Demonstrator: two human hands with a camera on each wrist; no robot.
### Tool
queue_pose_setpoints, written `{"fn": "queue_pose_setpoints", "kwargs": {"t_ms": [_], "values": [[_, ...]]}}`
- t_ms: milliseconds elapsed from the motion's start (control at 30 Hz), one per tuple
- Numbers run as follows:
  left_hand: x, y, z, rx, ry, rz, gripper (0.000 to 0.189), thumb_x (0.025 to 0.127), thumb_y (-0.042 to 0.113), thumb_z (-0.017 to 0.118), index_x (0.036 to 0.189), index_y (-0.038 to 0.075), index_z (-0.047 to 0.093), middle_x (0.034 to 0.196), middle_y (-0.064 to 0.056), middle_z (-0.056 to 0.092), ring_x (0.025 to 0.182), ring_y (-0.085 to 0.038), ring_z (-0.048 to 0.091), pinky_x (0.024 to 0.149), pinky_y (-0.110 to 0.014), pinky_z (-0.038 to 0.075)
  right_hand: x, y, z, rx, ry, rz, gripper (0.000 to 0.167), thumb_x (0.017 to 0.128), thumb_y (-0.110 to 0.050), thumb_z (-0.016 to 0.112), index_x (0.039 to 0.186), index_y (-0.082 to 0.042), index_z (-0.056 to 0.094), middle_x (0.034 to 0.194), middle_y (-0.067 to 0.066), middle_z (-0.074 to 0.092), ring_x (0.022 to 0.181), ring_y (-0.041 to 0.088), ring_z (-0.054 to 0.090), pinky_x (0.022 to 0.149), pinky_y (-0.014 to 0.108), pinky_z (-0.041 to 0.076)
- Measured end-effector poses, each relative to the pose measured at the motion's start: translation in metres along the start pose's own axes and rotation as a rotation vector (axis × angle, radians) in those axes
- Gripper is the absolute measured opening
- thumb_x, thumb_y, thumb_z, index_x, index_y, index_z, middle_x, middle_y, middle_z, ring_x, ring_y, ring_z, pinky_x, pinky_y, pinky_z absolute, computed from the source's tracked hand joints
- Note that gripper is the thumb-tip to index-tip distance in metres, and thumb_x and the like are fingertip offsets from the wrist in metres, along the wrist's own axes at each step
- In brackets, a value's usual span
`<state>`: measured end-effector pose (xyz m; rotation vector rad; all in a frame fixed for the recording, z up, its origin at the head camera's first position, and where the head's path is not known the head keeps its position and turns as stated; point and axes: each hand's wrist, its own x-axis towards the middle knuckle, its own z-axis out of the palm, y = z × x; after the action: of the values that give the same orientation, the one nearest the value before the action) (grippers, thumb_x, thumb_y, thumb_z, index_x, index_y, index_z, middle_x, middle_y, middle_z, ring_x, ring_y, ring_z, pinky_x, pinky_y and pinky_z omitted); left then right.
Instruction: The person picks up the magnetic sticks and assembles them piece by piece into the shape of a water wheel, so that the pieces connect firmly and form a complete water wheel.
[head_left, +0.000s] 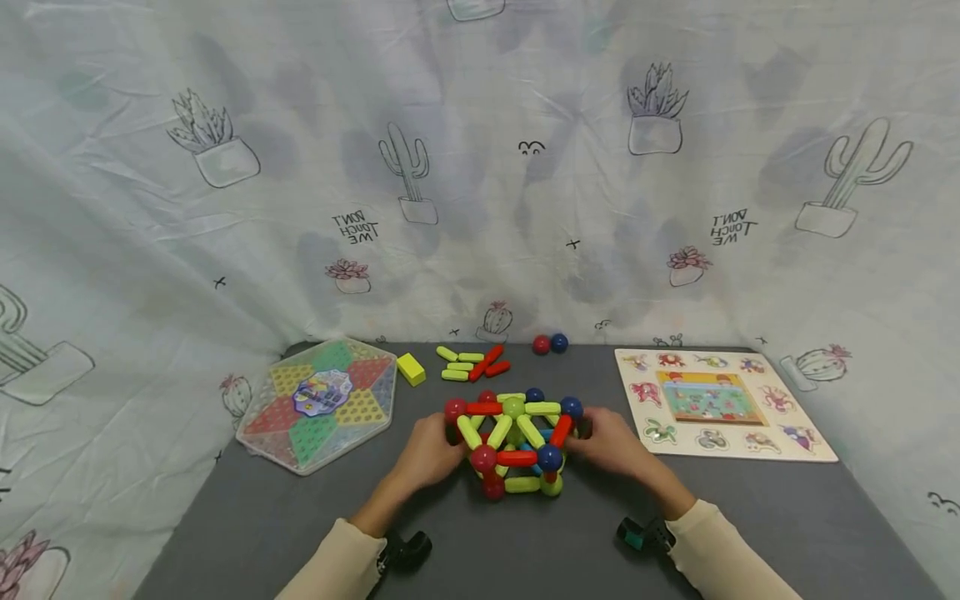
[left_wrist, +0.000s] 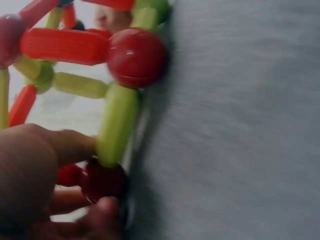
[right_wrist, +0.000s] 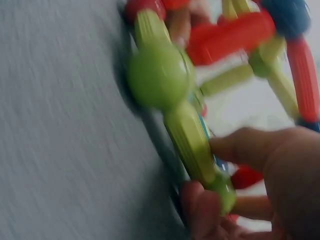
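A ball-and-stick structure of red, green and blue balls joined by rods stands on the dark table in front of the person. My left hand grips its left side. In the left wrist view, the thumb and fingers lie around a low red ball, beneath a yellow-green rod. On the opposite side, my right hand holds the structure. Its fingers and thumb close about a low green ball and the end of a yellow-green rod in the right wrist view.
Behind the structure lie loose yellow-green and red rods, with a red ball and a blue ball. A hexagonal game board and yellow block are at left, a picture puzzle board at right. A printed curtain hangs behind.
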<state>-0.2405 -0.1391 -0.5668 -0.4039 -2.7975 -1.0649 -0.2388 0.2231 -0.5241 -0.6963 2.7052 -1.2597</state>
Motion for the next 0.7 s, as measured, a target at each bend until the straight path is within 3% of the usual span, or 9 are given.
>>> {"fn": "queue_pose_setpoints", "kwargs": {"t_ms": [167,267,367,533,700], "values": [[0.008,-0.002,-0.001,-0.048,-0.096,-0.073,0.011,0.091,0.029,0.083,0.091,0.024,0.074,0.079,0.007,0.066,0.068,-0.011,0.058,0.068,-0.029,0.051,-0.003,-0.016,0.005,0.062,-0.002,0.117,0.024,0.098,-0.028,0.078,0.103,-0.005,0.074,0.080,0.002,0.069,0.061,0.014,0.065,0.054,0.032,0.052],[0.008,0.000,-0.001,-0.056,-0.103,-0.095,0.012,0.092,0.028,0.083,0.094,0.021,0.074,0.081,0.005,0.067,0.070,-0.012,0.058,0.068,-0.029,0.051,-0.005,-0.029,0.003,0.146,-0.007,0.188,0.020,0.096,-0.020,0.079,0.107,-0.004,0.075,0.082,0.006,0.075,0.061,0.018,0.073,0.057,0.033,0.058],[0.007,0.004,-0.001,-0.049,-0.079,-0.081,0.017,0.092,0.023,0.082,0.105,0.016,0.074,0.090,0.003,0.070,0.077,-0.014,0.061,0.073,-0.033,0.055,-0.004,-0.031,0.003,0.156,0.009,0.223,0.018,0.095,-0.016,0.079,0.108,-0.004,0.076,0.084,0.006,0.076,0.061,0.017,0.074,0.058,0.030,0.058],[0.008,0.007,0.001,-0.015,-0.007,-0.014,0.027,0.092,0.017,0.081,0.116,0.011,0.071,0.103,-0.001,0.069,0.094,-0.019,0.067,0.087,-0.044,0.059,-0.002,-0.032,0.002,0.148,0.074,0.192,0.026,0.091,-0.008,0.079,0.116,-0.003,0.075,0.089,0.008,0.077,0.063,0.015,0.071,0.059,0.029,0.056],[0.013,0.004,0.007,-0.053,0.078,0.082,0.033,0.097,0.026,0.084,0.126,0.013,0.073,0.118,-0.005,0.069,0.111,-0.025,0.068,0.099,-0.051,0.057,0.001,-0.030,0.005,0.053,0.216,0.101,0.042,0.090,-0.006,0.082,0.132,-0.004,0.075,0.115,0.014,0.076,0.076,0.015,0.068,0.068,0.029,0.058]]}}
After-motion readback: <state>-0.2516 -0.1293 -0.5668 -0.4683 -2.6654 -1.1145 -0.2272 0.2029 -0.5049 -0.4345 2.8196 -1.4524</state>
